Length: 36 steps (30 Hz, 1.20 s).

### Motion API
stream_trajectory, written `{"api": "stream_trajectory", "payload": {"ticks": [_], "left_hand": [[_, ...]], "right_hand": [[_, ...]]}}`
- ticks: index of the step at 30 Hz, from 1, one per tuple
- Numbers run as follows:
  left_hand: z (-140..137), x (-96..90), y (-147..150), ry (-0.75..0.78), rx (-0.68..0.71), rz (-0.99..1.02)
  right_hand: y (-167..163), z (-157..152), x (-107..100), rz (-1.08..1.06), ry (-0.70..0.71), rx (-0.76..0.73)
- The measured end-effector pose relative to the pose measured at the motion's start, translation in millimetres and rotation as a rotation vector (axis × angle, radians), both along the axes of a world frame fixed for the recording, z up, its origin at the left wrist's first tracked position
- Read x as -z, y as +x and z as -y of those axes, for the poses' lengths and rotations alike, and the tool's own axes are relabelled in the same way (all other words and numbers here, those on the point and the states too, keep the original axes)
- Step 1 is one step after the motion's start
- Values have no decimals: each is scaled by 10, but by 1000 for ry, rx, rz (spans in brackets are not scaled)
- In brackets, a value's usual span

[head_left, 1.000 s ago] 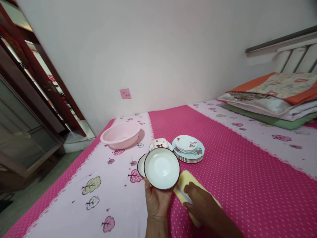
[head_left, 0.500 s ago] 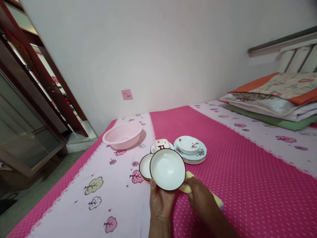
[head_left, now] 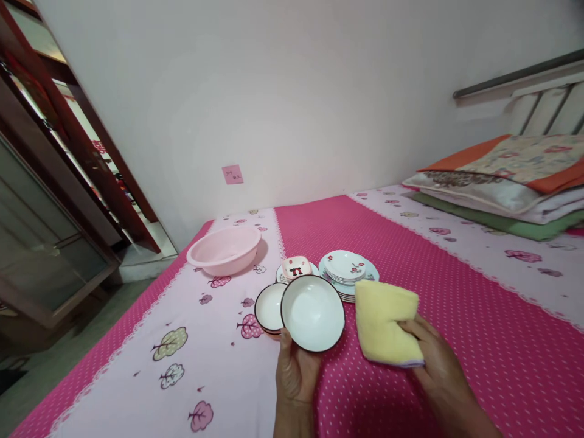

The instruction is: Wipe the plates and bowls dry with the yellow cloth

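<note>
A white bowl with a dark rim (head_left: pixel 312 313) is gripped from below by my left hand (head_left: pixel 296 374), its inside facing me. To the right of it, my right hand (head_left: pixel 431 350) pinches a folded yellow cloth (head_left: pixel 385 322), which hangs apart from the bowl. Just left of the held bowl, more dark-rimmed bowls (head_left: pixel 269 307) stand stacked on the bed. Behind it sits a small square patterned dish (head_left: pixel 296 267) on a plate. A stack of flowered plates (head_left: pixel 345 266) rests on larger bluish plates (head_left: pixel 371 272), partly hidden by the cloth.
A pink plastic basin (head_left: pixel 224 250) stands on the bedspread (head_left: pixel 410 280) near the wall. Folded bedding and a pillow (head_left: pixel 493 188) lie piled at the far right. The bed's left side drops to the floor, by a doorway (head_left: pixel 114 182).
My right hand has lifted the yellow cloth from beside the bowl and moved it right and into full view. The bowl in my left hand has shifted slightly right.
</note>
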<state>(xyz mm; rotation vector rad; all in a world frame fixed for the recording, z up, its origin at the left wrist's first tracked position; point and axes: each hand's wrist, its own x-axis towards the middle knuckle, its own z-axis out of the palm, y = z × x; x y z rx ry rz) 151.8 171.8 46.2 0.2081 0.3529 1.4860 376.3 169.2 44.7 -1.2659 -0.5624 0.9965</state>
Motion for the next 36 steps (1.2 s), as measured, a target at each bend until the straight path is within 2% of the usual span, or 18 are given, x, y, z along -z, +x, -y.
{"api": "stream_trajectory", "payload": {"ticks": [7, 10, 13, 16, 18, 21, 23, 25, 30, 36], "left_hand": [[-23, 75, 19, 16, 31, 19], [-34, 89, 21, 21, 56, 34], [-24, 92, 56, 66, 88, 26], [14, 51, 122, 135, 112, -24], [47, 5, 174, 167, 117, -80], [96, -56, 262, 191, 112, -172], [126, -70, 328, 227, 127, -193], [150, -54, 391, 256, 147, -186], [170, 16, 476, 277, 143, -159], [174, -85, 410, 341, 196, -286]], "right_hand": [[-15, -26, -56, -129, 59, 23], [-22, 80, -215, -90, 94, 72], [-52, 281, -476, -2, 133, 89], [-139, 470, -688, 295, 163, 83], [-239, 529, -741, 485, 211, 179], [-421, 493, -699, 867, 440, 281], [-531, 419, -624, 1087, 624, 227], [-613, 346, -544, 1185, 709, 148], [-698, 305, -454, 1142, 611, 25], [-742, 342, -451, 991, 358, -172]]}}
